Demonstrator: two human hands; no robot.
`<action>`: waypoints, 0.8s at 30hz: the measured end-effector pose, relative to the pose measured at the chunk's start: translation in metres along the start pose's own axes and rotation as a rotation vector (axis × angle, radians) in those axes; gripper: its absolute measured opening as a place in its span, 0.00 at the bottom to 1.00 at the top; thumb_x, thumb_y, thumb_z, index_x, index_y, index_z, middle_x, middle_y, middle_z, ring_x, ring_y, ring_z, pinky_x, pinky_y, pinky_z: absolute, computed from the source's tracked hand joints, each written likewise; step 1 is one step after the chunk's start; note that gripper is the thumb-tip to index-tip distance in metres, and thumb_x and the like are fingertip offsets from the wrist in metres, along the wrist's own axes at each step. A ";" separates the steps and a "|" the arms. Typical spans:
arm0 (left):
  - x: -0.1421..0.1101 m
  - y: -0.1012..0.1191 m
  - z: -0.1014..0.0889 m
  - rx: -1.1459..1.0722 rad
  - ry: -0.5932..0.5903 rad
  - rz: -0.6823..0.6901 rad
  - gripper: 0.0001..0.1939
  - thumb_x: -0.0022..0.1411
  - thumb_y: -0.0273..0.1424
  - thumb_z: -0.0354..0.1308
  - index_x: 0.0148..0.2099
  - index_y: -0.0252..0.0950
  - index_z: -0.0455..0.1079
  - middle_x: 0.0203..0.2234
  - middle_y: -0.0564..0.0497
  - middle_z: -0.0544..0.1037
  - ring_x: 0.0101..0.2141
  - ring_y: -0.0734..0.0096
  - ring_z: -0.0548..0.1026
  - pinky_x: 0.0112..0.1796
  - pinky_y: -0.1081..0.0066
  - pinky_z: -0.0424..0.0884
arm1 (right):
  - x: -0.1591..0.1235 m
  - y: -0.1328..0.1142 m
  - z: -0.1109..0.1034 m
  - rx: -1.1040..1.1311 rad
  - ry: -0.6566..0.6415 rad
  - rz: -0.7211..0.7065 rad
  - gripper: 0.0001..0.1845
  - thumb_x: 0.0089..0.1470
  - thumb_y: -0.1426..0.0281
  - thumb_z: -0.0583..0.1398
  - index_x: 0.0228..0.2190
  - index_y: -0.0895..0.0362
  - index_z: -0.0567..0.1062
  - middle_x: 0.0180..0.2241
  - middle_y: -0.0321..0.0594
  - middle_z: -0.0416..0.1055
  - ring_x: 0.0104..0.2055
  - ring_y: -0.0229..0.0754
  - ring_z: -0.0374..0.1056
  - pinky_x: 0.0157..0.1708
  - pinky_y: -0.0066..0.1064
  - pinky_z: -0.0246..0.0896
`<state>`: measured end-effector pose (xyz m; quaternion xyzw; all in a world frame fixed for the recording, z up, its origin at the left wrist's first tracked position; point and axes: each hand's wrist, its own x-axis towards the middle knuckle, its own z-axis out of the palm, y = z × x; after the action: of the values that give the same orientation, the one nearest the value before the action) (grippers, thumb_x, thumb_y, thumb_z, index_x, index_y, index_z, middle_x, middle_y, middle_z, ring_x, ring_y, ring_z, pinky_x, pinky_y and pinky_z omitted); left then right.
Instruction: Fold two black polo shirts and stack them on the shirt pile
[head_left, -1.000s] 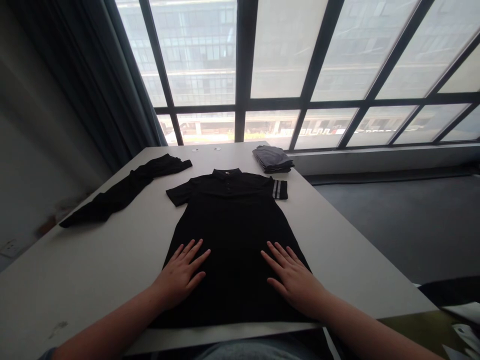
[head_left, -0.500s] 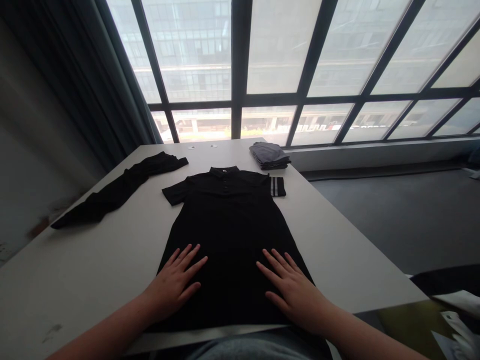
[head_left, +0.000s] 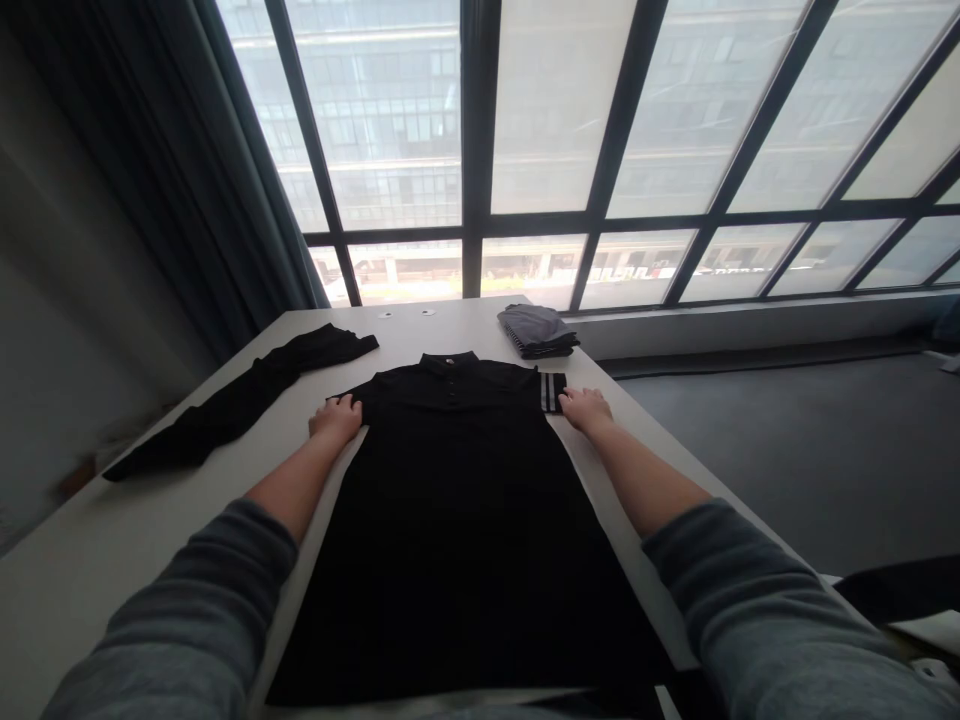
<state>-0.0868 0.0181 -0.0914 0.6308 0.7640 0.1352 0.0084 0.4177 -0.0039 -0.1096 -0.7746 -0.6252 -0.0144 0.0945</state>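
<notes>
A black short-sleeved polo shirt (head_left: 457, 530) lies flat, collar away from me and hem at the near edge. My left hand (head_left: 337, 416) is at the left sleeve, its bent fingers closed over the cuff end. At the opposite sleeve, which carries two grey stripes (head_left: 549, 393), my right hand (head_left: 586, 408) has its fingers closed at the cuff edge. Both thumbs are mostly hidden. The shirt's body is spread smooth between my forearms.
The shirt lies on a white table (head_left: 420, 336). To the left is a crumpled black garment (head_left: 247, 395). A stack of folded grey and dark clothes (head_left: 538, 332) sits at the far right corner. Beyond are a large window (head_left: 405, 120) and a dark curtain (head_left: 172, 170).
Both hands have left the lower body of the shirt, where they lay spread flat, and reached forward and outward to the two sleeves. The view has tilted up slightly.
</notes>
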 end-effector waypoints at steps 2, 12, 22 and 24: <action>0.016 -0.015 0.005 -0.016 0.008 -0.103 0.31 0.73 0.44 0.41 0.69 0.36 0.68 0.63 0.30 0.70 0.58 0.37 0.72 0.56 0.43 0.67 | 0.007 0.010 0.012 0.014 -0.014 0.093 0.32 0.71 0.59 0.45 0.68 0.57 0.68 0.68 0.58 0.61 0.70 0.62 0.55 0.65 0.56 0.53; 0.033 -0.046 0.040 -0.058 0.075 -0.194 0.31 0.69 0.50 0.49 0.68 0.45 0.68 0.67 0.37 0.65 0.65 0.37 0.63 0.62 0.42 0.59 | 0.020 0.017 0.043 0.046 -0.024 0.110 0.33 0.69 0.55 0.48 0.70 0.50 0.63 0.73 0.49 0.52 0.76 0.62 0.40 0.70 0.60 0.39; 0.041 -0.050 0.045 -0.022 0.081 -0.178 0.33 0.69 0.51 0.48 0.70 0.45 0.65 0.69 0.37 0.63 0.67 0.40 0.60 0.65 0.44 0.56 | 0.021 0.008 0.039 0.061 -0.055 0.114 0.34 0.70 0.50 0.46 0.71 0.46 0.62 0.74 0.50 0.49 0.76 0.66 0.38 0.69 0.65 0.37; 0.041 -0.050 0.045 -0.023 0.077 -0.180 0.33 0.69 0.52 0.48 0.70 0.45 0.66 0.69 0.37 0.63 0.68 0.41 0.60 0.66 0.45 0.56 | 0.020 0.007 0.039 0.064 -0.014 0.107 0.34 0.70 0.50 0.47 0.69 0.48 0.66 0.72 0.50 0.52 0.75 0.66 0.40 0.69 0.64 0.38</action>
<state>-0.1349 0.0579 -0.1389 0.5537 0.8159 0.1667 -0.0017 0.4253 0.0203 -0.1461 -0.8035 -0.5838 0.0159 0.1155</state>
